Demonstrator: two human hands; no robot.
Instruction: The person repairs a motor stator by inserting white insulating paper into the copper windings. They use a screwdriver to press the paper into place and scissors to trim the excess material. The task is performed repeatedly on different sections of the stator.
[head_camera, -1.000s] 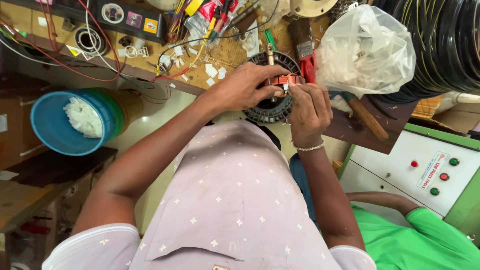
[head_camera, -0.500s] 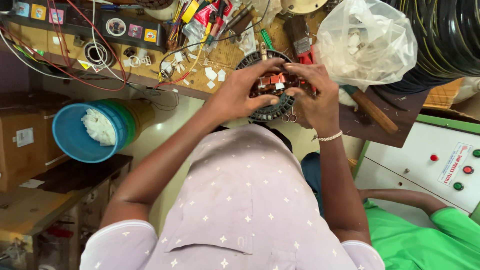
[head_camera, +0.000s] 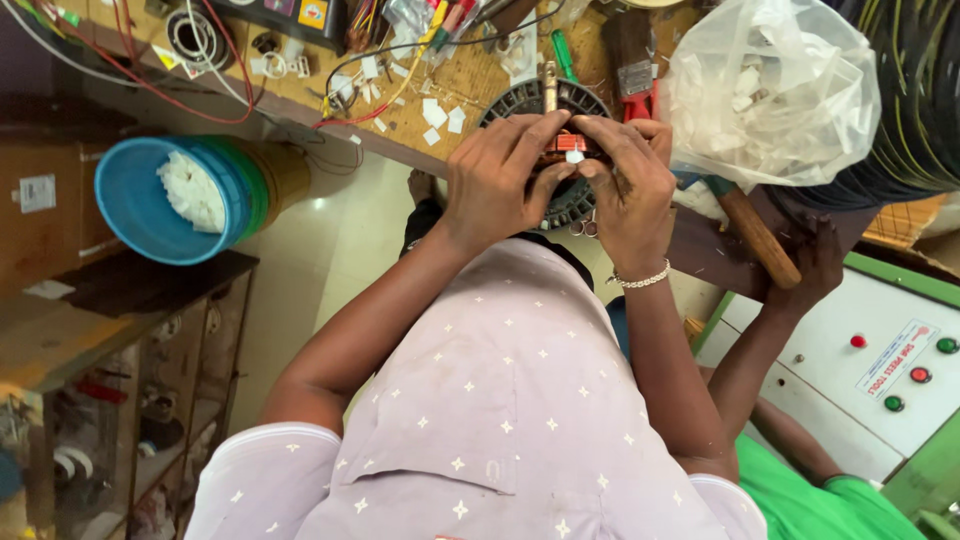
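1. Since the earlier frame, both your hands are sitting closer together over the round black stator (head_camera: 560, 150), and a co-worker's hand (head_camera: 815, 262) is now showing at the right edge of the desk (head_camera: 470, 85), where it was not seen before.
2. Your left hand (head_camera: 497, 180) is pinching the orange-red winding part (head_camera: 568, 143) at the middle of the stator; its fingers are closed on that part.
3. Your right hand (head_camera: 628, 185) is pressing on the same spot from the other side, with a small white piece (head_camera: 574, 157) between the fingertips; its grip is closed on this piece.
4. The stator is lying near the desk edge, directly in front of your chest, mostly hidden under your hands.
5. I am judging that the white piece could be slipping out, because it is small and your fingers are crowding each other.
6. I am also thinking the stator could be sliding off, since it is resting so close to the edge.
7. A wooden-handled hammer (head_camera: 752, 228) and a clear plastic bag (head_camera: 770, 90) are lying just beside your right hand, limiting its room.
8. Red wires (head_camera: 150, 80) and white paper scraps (head_camera: 440, 112) are lying to the left, and a blue bucket (head_camera: 150, 215) is standing well apart on a lower shelf.
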